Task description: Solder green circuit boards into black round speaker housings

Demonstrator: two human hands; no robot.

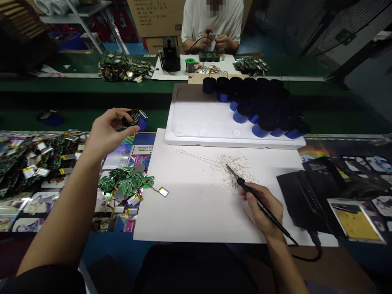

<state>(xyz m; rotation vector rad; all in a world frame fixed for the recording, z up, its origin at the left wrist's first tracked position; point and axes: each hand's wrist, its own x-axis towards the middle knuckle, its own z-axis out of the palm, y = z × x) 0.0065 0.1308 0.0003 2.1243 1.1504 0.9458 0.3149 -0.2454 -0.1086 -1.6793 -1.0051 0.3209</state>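
Observation:
My left hand (108, 128) is raised over the bench's left side, fingers closed round a small blue cylinder with a green circuit board (136, 119) on its top. My right hand (263, 208) rests on the white sheet (190, 208) and grips a black soldering iron (245, 185) like a pen. Its tip points up-left into a scatter of small solder bits (235, 169). A thin wire (196, 156) lies on the sheet left of the tip.
Several blue cylinders (260, 110) are heaped on a white foam tray (196, 122). Green circuit boards with batteries (127, 185) lie left of the sheet, more at far left (27, 163). A black soldering station (303, 196) sits right. Another person (211, 24) works across the bench.

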